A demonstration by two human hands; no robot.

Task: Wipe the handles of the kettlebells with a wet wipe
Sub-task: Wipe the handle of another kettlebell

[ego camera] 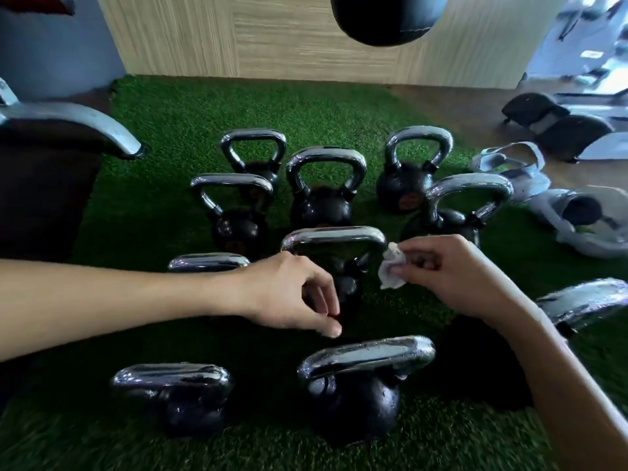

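Central kettlebell stands upright on the green turf. The right hand is just right of its handle, fingers pinching a crumpled wet wipe. The wipe sits beside the handle's right corner; contact cannot be determined. The left hand hangs before the handle, fingers loosely curled, holding nothing.

We are in a gym. Black kettlebells with chrome handles stand in rows on a patch of green artificial turf. Above them we see the rounded bottom of a black punching bag hanging before a wood-grain wall. Dumbbells lie on the brown floor to the right, and blurred machines fill the bright room beyond.
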